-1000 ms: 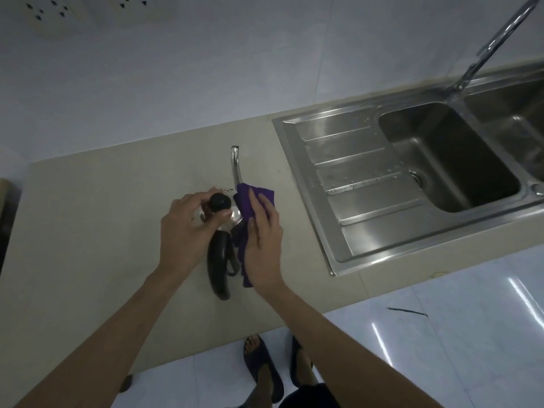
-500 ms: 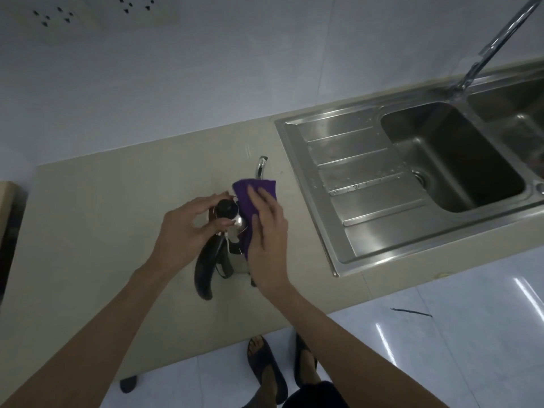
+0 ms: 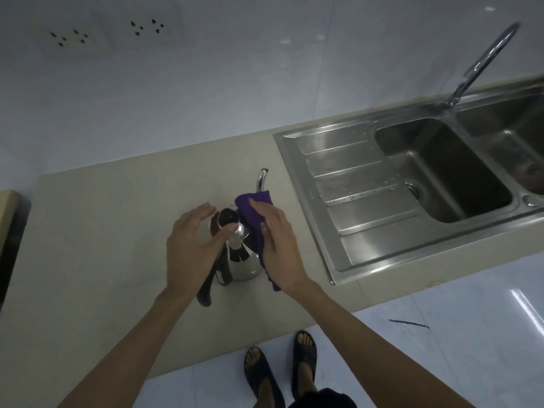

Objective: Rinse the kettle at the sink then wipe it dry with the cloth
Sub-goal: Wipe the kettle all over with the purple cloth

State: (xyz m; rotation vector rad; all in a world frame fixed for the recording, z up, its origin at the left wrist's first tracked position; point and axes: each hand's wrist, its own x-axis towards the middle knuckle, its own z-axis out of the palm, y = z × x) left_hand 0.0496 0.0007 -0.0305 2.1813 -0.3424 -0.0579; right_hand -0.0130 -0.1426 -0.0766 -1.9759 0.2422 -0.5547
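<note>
A shiny steel kettle (image 3: 242, 265) with a black lid knob (image 3: 227, 215), a black handle (image 3: 206, 291) and a thin curved spout (image 3: 262, 178) stands on the beige counter (image 3: 103, 231). My right hand (image 3: 279, 248) presses a purple cloth (image 3: 253, 208) flat against the kettle's right side and shoulder. My left hand (image 3: 191, 245) hovers over the handle side with its fingers stretched out and apart. Its thumb touches the lid just below the knob. The hands hide much of the kettle's body.
A stainless steel sink (image 3: 353, 172) with a ribbed, wet drainboard and two basins lies to the right, under a tall curved faucet (image 3: 482, 60). Wall sockets (image 3: 70, 36) sit at the upper left. My sandalled feet (image 3: 279, 372) stand on the glossy floor below the counter's edge.
The kettle has turned, so its spout swung from the far left toward the sink. My left fingers have lifted off the lid knob and spread. The cloth hand slid along the kettle's side.
</note>
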